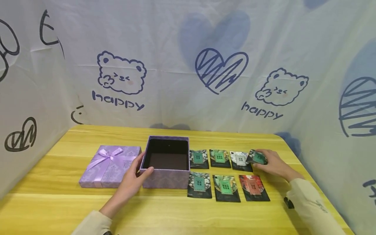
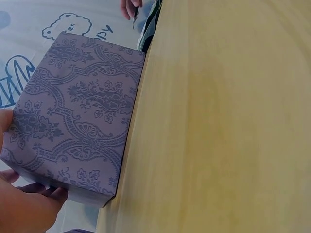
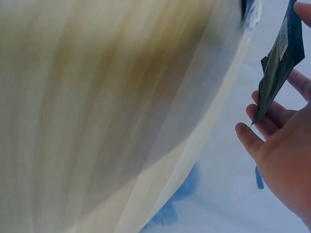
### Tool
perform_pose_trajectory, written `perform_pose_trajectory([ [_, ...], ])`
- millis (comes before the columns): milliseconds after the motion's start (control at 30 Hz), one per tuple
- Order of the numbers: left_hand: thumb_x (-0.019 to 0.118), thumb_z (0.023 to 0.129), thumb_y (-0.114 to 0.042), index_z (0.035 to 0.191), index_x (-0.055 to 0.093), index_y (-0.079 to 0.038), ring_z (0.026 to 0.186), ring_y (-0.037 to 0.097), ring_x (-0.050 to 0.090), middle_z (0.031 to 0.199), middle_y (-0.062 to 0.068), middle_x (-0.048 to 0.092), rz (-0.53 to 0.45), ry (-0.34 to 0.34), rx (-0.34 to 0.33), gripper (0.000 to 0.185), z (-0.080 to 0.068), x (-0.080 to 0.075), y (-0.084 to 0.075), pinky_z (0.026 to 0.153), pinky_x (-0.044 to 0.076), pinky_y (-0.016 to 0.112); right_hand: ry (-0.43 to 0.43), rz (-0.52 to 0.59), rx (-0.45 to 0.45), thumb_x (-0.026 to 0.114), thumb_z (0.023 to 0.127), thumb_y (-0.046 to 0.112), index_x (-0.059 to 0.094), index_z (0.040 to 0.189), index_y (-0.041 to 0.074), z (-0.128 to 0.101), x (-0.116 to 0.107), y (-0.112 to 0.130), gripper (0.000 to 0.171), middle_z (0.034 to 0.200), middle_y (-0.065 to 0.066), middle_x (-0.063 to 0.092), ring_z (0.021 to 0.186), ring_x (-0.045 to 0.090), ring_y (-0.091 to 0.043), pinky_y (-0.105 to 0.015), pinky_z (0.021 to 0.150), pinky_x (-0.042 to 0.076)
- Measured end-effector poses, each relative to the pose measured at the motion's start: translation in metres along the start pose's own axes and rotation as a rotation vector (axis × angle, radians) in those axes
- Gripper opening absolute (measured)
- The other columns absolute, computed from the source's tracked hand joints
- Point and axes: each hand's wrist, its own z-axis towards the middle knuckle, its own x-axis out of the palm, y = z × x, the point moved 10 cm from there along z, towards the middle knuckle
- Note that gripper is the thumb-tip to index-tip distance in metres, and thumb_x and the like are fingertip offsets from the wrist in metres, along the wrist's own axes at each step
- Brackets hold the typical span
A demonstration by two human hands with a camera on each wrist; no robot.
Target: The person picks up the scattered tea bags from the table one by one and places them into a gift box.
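Note:
An open purple patterned box point(image 1: 165, 179) with a black inside stands mid-table. My left hand point(image 1: 132, 181) grips its left front corner, thumb at the front rim and fingers along the left side. The left wrist view shows that hand point(image 2: 26, 208) against the patterned wall point(image 2: 77, 111). At the right, my right hand point(image 1: 274, 166) pinches a dark sachet with a green label point(image 1: 258, 157), lifted off the table. In the right wrist view the sachet point(image 3: 282, 63) hangs tilted between thumb and fingers, its back side showing.
Several flat sachets lie in two rows right of the box, among them a white-labelled one point(image 1: 241, 160) and a red one point(image 1: 254, 188). Left of the box lies a purple lid point(image 1: 123, 163) with a ribbon bow. Printed cloth point(image 1: 176, 98) hangs behind the yellow table point(image 1: 164, 212).

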Motion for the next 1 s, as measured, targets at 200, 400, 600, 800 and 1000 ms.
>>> perform_pose_trajectory([
  [200,0.062,0.095,-0.016,0.150,0.026,-0.001,0.139,0.038,0.026,0.153,0.025,0.026,-0.005,-0.001,-0.004,0.067,0.000,0.000,0.000,0.110,0.030,0.046,-0.007,0.024,-0.035,0.075,0.083,0.039,0.043,0.139,-0.006,0.003,0.000,0.015,0.078,0.137,-0.034,0.041,0.125,0.031,-0.054,-0.072,0.096,0.031],
  [400,0.062,0.095,-0.015,0.150,0.027,-0.001,0.138,0.037,0.029,0.151,0.026,0.029,-0.002,-0.010,-0.001,0.067,-0.001,-0.001,0.000,0.109,0.031,0.045,0.007,0.052,-0.055,0.075,0.082,0.039,0.041,0.141,-0.005,0.005,0.005,0.028,0.081,0.140,-0.032,0.040,0.127,0.031,-0.053,-0.071,0.096,0.032],
  [600,0.063,0.094,-0.013,0.150,0.027,0.000,0.137,0.038,0.031,0.149,0.028,0.032,-0.007,-0.011,0.004,0.067,0.000,0.000,0.001,0.108,0.033,0.046,-0.004,0.055,-0.086,0.070,0.087,0.042,0.041,0.142,-0.002,0.006,0.007,0.045,0.076,0.140,-0.029,0.041,0.127,0.033,-0.051,-0.071,0.096,0.033],
  [800,0.063,0.095,-0.013,0.150,0.027,0.000,0.137,0.038,0.031,0.150,0.027,0.031,-0.017,-0.009,0.000,0.067,-0.001,0.000,-0.001,0.108,0.033,0.045,0.004,0.037,-0.097,0.068,0.088,0.044,0.041,0.144,0.001,0.009,0.009,0.065,0.075,0.142,-0.028,0.039,0.129,0.031,-0.049,-0.070,0.096,0.033],
  [1000,0.061,0.096,-0.014,0.150,0.027,-0.001,0.137,0.038,0.031,0.150,0.027,0.030,-0.034,-0.002,-0.005,0.066,-0.002,0.000,-0.004,0.108,0.033,0.045,0.011,0.033,-0.133,0.069,0.087,0.044,0.041,0.145,0.005,0.011,0.009,0.085,0.076,0.144,-0.026,0.038,0.130,0.032,-0.047,-0.069,0.096,0.034],
])
